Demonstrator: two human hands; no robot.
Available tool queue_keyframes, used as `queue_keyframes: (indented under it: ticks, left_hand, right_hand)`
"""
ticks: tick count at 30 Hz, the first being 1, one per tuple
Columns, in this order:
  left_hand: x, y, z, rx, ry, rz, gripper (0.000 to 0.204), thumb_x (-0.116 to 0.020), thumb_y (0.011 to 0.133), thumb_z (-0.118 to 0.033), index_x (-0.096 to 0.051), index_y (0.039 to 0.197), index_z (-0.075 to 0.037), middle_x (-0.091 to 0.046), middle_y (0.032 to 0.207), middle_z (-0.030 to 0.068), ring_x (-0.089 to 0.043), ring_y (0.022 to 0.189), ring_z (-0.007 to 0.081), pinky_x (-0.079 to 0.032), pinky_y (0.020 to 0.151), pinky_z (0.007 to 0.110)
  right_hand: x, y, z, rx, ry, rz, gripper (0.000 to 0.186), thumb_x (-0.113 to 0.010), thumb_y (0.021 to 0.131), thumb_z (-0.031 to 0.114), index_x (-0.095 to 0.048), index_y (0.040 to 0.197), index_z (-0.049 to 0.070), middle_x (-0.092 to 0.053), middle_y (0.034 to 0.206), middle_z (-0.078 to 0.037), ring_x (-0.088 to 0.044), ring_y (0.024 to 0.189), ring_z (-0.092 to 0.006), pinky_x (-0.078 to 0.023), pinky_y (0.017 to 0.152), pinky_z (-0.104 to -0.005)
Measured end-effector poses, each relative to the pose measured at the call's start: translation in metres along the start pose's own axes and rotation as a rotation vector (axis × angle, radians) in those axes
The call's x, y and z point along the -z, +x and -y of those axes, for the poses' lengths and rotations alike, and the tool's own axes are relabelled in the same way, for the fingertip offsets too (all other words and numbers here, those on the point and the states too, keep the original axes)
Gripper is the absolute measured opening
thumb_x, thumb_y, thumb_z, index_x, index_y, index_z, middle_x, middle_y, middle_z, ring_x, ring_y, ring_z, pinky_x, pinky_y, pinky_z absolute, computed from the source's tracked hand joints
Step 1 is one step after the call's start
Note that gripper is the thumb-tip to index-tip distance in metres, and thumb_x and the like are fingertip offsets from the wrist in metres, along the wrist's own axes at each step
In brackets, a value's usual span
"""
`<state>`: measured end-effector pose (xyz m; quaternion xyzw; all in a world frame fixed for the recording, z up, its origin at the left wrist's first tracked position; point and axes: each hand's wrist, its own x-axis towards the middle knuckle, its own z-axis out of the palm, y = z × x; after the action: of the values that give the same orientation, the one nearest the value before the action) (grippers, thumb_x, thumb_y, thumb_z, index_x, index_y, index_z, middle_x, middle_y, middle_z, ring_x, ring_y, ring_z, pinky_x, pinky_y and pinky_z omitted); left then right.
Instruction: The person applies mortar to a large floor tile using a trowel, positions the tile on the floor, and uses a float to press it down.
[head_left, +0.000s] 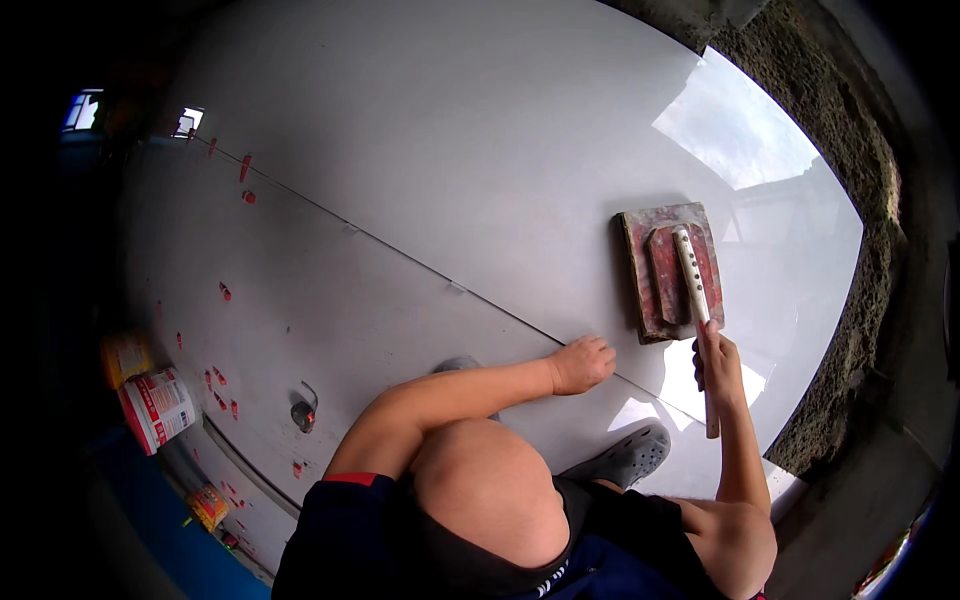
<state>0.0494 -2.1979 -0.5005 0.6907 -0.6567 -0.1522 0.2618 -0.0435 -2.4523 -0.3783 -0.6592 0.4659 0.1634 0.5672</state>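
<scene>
My right hand (718, 368) is closed round the lower part of a long pale handle with holes in it. That handle belongs to a tile tamping block (665, 295), a thick rectangular board with a worn red top, which is over the large glossy grey-white floor tile (480, 130). To its left, my left hand (583, 366) is curled with its fingers drawn together, right at the thin dark joint (500, 308) between two tiles. Whatever its fingers hold, if anything, is hidden. Small translucent clips (456, 288) stick up along this joint.
Red wedges (246, 168) lie scattered over the tiles at left, near a small dark tool (304, 412). Buckets (160, 408) stand at the far left. Rough mortar (850, 150) borders the tile at right. My grey clog (622, 458) rests below the joint.
</scene>
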Motion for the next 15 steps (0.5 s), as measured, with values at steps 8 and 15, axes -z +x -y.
queue_keyframes:
  ticks: [8,15]
  left_hand:
    - [0.093,-0.073,0.113,0.599,0.333,-0.56,0.027,-0.061,0.091,-0.024,-0.061,0.108,-0.003,-0.057,0.114,0.0173,-0.053,0.107,0.0377,-0.044,0.092,0.047]
    - [0.139,-0.088,0.206,0.945,0.548,-0.36,0.074,-0.047,0.1,-0.046,-0.028,0.151,0.005,-0.025,0.159,0.026,-0.019,0.149,0.0406,-0.017,0.122,0.05]
  right_hand:
    - [0.035,-0.064,0.054,0.528,0.076,-0.26,0.054,-0.03,0.108,0.052,-0.042,0.075,0.011,-0.037,0.052,0.004,-0.035,0.04,-0.0044,-0.027,0.037,-0.0216]
    - [-0.013,0.024,0.003,0.105,-0.364,-0.045,0.054,-0.04,0.105,0.053,-0.047,0.077,0.008,-0.042,0.057,0.002,-0.041,0.045,-0.0087,-0.036,0.041,-0.0277]
